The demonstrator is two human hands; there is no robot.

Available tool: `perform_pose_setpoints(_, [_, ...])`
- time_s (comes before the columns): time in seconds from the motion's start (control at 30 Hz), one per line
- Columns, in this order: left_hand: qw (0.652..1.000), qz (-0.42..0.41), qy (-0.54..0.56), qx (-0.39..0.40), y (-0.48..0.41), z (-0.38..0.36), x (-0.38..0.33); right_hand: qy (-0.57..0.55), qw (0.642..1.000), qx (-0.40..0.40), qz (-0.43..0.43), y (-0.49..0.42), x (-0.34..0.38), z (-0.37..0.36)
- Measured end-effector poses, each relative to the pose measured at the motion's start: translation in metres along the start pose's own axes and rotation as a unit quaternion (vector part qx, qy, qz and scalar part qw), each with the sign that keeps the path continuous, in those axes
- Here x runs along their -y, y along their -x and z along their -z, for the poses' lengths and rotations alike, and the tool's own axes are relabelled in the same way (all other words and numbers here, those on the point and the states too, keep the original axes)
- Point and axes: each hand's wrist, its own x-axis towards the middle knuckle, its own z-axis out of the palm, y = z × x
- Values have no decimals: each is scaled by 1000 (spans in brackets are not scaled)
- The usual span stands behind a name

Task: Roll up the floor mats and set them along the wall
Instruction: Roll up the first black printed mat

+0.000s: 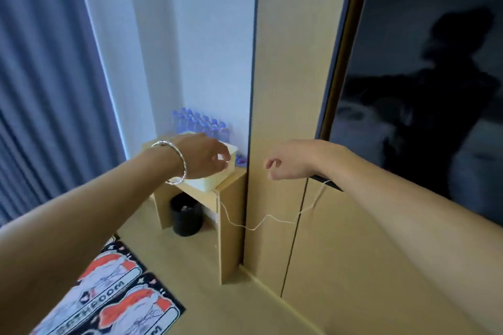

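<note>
Head view: the 2 floor mats [114, 280] lie flat side by side, below and nearest the left hand [202, 156], while it and the right hand [285, 164] curl loosely, whether pinching the string [268, 216] I cannot tell.

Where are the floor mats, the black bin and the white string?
floor mats [109, 275]: head view, printed face
black bin [186, 215]: head view, front wall
white string [268, 216]: head view, middle stretch

Faced a corner of pleated blue-grey curtains [40, 90] and pale wall [190, 49] in cool light, with tan wooden floor [190, 266], a low wooden side table [231, 231] against a tall wooden panel [285, 76], a black bin [186, 216] under it, and a dark screen [422, 49] at right.
</note>
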Motion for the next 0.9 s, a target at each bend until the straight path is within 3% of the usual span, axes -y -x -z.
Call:
perform_pose_setpoints(0.23, [993,105,56,2,80,-25,201,20,996,23,84,-121,184,18])
perform_pose_setpoints(0.4, [984,160,84,11,125,-47,303,42,989,71,120,-174,280,25])
perform_pose_setpoints(0.57, [973,201,114,-5,150,-66,367,55,984,96,141,-216,334,21])
perform_pose_setpoints(0.9, [965,240,93,48,119,-118,443,6,978,86,188,-328,396,-6])
